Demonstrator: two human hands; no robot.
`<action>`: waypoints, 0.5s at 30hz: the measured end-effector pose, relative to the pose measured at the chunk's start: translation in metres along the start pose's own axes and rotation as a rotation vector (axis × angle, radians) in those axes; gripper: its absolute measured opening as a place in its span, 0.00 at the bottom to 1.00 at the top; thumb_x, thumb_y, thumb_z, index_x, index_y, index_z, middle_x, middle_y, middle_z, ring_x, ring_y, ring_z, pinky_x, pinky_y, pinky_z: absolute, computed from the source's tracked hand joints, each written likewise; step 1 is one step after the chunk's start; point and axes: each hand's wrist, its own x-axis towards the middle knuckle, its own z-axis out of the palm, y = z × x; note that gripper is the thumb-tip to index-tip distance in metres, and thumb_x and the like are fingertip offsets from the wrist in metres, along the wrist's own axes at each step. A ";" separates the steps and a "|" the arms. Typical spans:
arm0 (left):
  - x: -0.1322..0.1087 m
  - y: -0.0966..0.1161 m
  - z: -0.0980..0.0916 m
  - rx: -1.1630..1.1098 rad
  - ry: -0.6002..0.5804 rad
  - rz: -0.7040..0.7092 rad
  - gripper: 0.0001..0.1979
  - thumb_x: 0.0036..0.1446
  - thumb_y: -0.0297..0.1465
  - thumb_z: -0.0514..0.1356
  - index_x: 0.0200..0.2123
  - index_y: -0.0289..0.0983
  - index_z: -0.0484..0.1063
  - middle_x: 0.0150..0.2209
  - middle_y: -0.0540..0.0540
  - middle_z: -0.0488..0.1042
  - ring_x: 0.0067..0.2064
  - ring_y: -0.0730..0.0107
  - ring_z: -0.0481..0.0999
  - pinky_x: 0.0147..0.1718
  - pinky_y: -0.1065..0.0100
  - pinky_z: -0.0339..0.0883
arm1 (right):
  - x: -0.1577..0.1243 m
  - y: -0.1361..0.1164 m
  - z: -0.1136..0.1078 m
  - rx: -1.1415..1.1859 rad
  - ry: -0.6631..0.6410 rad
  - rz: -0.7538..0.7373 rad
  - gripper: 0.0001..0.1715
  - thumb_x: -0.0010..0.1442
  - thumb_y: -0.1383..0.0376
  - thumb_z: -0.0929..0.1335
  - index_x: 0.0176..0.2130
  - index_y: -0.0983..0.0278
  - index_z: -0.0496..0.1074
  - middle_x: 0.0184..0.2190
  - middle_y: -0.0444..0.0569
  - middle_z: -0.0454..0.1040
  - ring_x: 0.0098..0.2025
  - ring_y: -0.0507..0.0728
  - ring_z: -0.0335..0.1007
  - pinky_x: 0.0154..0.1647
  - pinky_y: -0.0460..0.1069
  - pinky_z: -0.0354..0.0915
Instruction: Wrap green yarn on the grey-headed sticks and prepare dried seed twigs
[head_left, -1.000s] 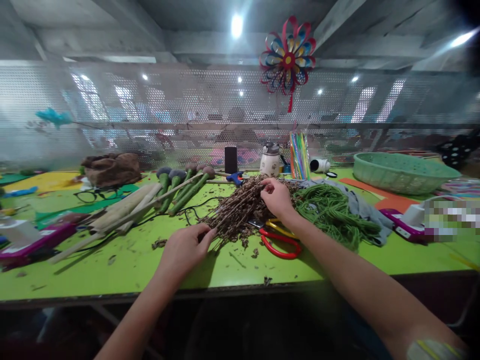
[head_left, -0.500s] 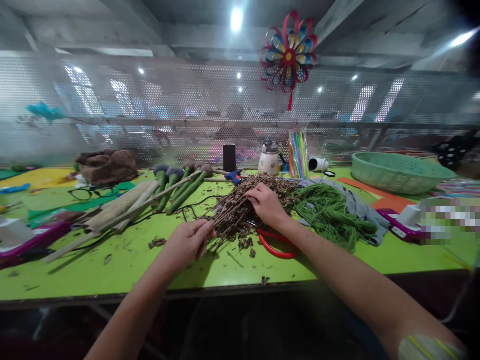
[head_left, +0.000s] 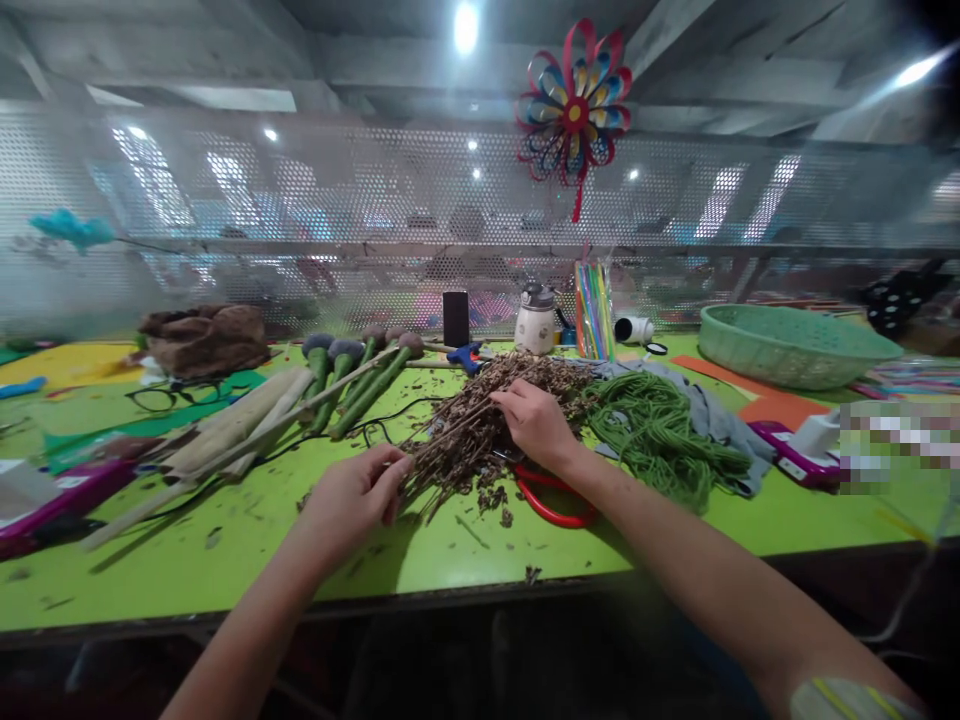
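Observation:
A heap of dried brown plant stems (head_left: 472,410) with small crumpled leaves lies in the middle of the lime-green table. My right hand (head_left: 536,428) pinches a thin dried stem above the heap, thumb and forefinger together. At the lower left end of the stems, my left hand (head_left: 352,505) has its thumb and forefinger closed around the stem ends; its other fingers curl underneath, partly hidden. Red-handled scissors (head_left: 559,505) lie below my right wrist, their blades mostly under the heap. Leaf crumbs (head_left: 491,497) are scattered in front.
Green yarn (head_left: 660,435) on grey cloth lies right of the heap, before a green basket (head_left: 799,350). Green-wrapped stalks with grey heads (head_left: 367,395) and pale sticks (head_left: 232,425) lie left. A bottle (head_left: 535,325), phone (head_left: 455,320) and blue glue gun (head_left: 466,357) are behind.
My left hand has shifted left and slightly down along the stems. My right hand keeps its pinch at nearly the same place. The whole view has moved slightly.

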 end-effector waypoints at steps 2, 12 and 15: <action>0.000 0.004 0.000 0.174 0.046 0.015 0.15 0.60 0.41 0.47 0.32 0.39 0.66 0.18 0.51 0.71 0.22 0.68 0.69 0.25 0.71 0.55 | 0.000 -0.001 -0.002 -0.028 0.012 -0.019 0.18 0.64 0.71 0.58 0.46 0.67 0.73 0.33 0.53 0.69 0.36 0.56 0.65 0.40 0.48 0.61; 0.004 0.013 0.005 0.494 -0.007 0.018 0.14 0.62 0.38 0.43 0.35 0.40 0.65 0.24 0.46 0.74 0.27 0.63 0.73 0.25 0.69 0.52 | -0.004 -0.016 -0.001 0.003 0.041 -0.054 0.14 0.64 0.68 0.59 0.36 0.65 0.73 0.31 0.50 0.69 0.33 0.54 0.64 0.37 0.46 0.59; 0.005 0.005 0.004 0.194 -0.049 0.025 0.16 0.63 0.38 0.42 0.28 0.40 0.61 0.18 0.50 0.71 0.24 0.67 0.71 0.28 0.70 0.57 | -0.002 -0.016 -0.008 0.002 0.067 0.068 0.17 0.65 0.64 0.59 0.31 0.65 0.72 0.28 0.50 0.69 0.32 0.54 0.65 0.36 0.47 0.59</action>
